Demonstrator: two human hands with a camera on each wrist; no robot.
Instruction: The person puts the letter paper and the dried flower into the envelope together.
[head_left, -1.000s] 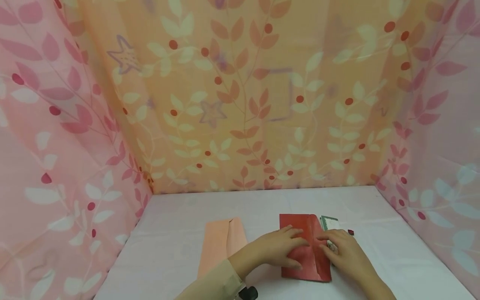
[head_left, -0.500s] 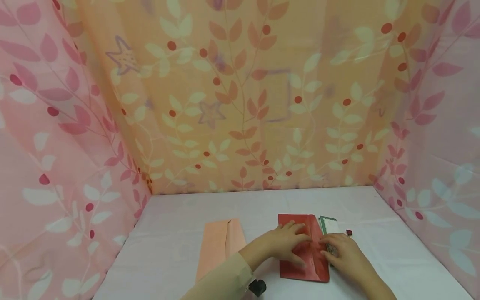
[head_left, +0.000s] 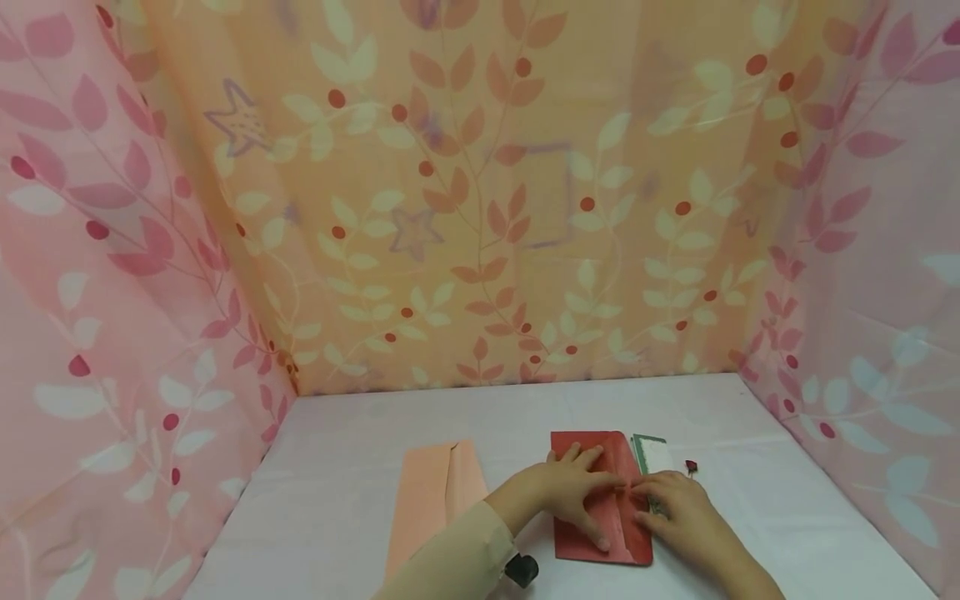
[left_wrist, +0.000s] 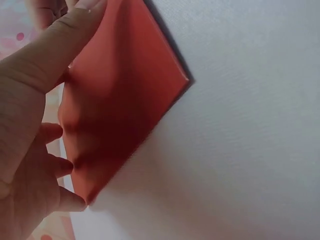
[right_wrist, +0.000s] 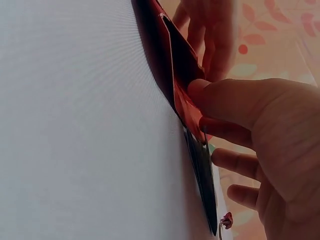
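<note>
A red envelope (head_left: 588, 537) lies on the white table, its flap side at the right. My left hand (head_left: 566, 492) rests on the envelope with spread fingers, and its thumb presses near the lower middle. At the right edge, my right hand (head_left: 678, 510) pinches the flap with thumb and index finger. In the right wrist view the envelope (right_wrist: 187, 107) gapes along that edge, close to the thumb. A green-bordered card (head_left: 654, 454) lies just right of the envelope, partly hidden by the right hand. In the left wrist view the red envelope's (left_wrist: 125, 75) corner lies flat.
A peach envelope (head_left: 423, 496) lies to the left, partly covered by the left sleeve (head_left: 457, 554). Beyond the card is a small dark red dried flower (head_left: 692, 467). Patterned cloth (head_left: 480, 208) walls in the back and sides of the white table (head_left: 337, 467).
The left hand has slid slightly down and its thumb now presses the envelope. The right hand's fingers have drawn closer together at the flap. The head view has shifted slightly.
</note>
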